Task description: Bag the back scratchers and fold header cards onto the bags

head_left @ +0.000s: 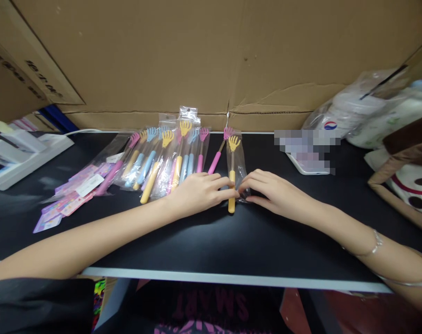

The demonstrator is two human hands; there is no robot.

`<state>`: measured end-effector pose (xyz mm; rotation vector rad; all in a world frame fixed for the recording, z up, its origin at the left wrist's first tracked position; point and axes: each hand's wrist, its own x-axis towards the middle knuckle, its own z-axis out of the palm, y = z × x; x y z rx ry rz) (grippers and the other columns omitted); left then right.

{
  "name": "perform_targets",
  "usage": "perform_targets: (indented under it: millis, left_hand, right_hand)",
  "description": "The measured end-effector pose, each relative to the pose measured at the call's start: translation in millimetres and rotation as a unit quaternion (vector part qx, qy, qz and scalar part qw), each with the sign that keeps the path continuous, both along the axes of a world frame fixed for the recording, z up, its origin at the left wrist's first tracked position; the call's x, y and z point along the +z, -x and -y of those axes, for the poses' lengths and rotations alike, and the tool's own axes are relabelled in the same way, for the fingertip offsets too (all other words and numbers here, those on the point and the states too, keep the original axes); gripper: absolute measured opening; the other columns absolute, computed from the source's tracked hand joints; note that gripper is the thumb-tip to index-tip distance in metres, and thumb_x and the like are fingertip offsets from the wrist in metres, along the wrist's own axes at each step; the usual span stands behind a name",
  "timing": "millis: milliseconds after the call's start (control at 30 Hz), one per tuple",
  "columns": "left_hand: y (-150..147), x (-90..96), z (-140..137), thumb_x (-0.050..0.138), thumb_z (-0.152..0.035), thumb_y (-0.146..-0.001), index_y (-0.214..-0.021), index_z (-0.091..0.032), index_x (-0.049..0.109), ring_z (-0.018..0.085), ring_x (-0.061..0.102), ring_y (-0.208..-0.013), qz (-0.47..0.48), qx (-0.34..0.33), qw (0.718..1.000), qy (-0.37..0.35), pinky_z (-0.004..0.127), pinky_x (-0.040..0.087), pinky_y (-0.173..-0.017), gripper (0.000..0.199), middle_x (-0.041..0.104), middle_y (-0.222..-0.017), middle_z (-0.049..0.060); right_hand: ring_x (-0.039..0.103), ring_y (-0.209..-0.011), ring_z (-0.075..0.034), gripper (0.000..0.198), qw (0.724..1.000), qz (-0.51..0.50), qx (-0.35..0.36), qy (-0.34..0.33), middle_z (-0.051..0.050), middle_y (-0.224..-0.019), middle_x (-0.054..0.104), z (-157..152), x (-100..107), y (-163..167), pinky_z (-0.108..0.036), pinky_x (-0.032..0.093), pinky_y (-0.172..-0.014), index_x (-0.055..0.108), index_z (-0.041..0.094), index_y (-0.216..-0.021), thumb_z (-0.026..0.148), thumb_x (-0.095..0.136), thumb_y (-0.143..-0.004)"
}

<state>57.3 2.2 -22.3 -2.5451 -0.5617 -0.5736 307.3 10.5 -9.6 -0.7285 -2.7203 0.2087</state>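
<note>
A yellow back scratcher (232, 176) lies upright in view, its claw end pointing away from me and partly inside a clear plastic bag (240, 162). My left hand (205, 191) pinches its handle from the left. From the other side, my right hand (266, 191) has its fingertips closed on the lower edge of the bag, beside the handle. Just left of it lies a pink back scratcher (215, 162). Farther left, several back scratchers in pink, blue and yellow, many in clear bags, lie side by side; one yellow one (151, 182) sticks out towards me.
Colourful printed cards (62, 204) are at the left on the black table (197, 246). A white power strip (26, 157) stands at far left. A phone (310, 167), partly blurred, a bagged cup (353, 116) and a fabric bag (409, 171) are at right. Cardboard (155, 60) walls the back.
</note>
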Motion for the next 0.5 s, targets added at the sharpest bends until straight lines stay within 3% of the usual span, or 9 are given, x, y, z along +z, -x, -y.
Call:
perform_targets:
  millis: [267,500]
  left_hand:
    - [3.4,4.3,0.0,0.043,-0.011,-0.1,-0.104,-0.023,0.06,0.01,0.066,-0.084,-0.023,-0.015,0.998,-0.055,0.022,0.044,-0.067,0.021,0.071,-0.099,-0.001]
    - [1.5,4.9,0.0,0.045,-0.009,-0.099,-0.101,-0.022,0.058,0.01,0.066,-0.089,-0.008,-0.037,0.996,-0.085,0.023,0.044,-0.07,0.019,0.071,-0.104,-0.001]
  right_hand:
    - [0.064,-0.092,-0.021,0.011,1.0,-0.018,-0.006,0.02,-0.008,-0.099,0.069,7.7,1.5,5.5,-0.034,0.05,-0.08,0.061,0.021,-0.103,0.025,0.054,-0.095]
    - [0.065,-0.093,-0.021,0.012,0.999,-0.028,-0.007,0.026,-0.008,-0.102,0.069,10.8,4.6,6.2,-0.033,0.052,-0.081,0.06,0.02,-0.105,0.022,0.058,-0.093]
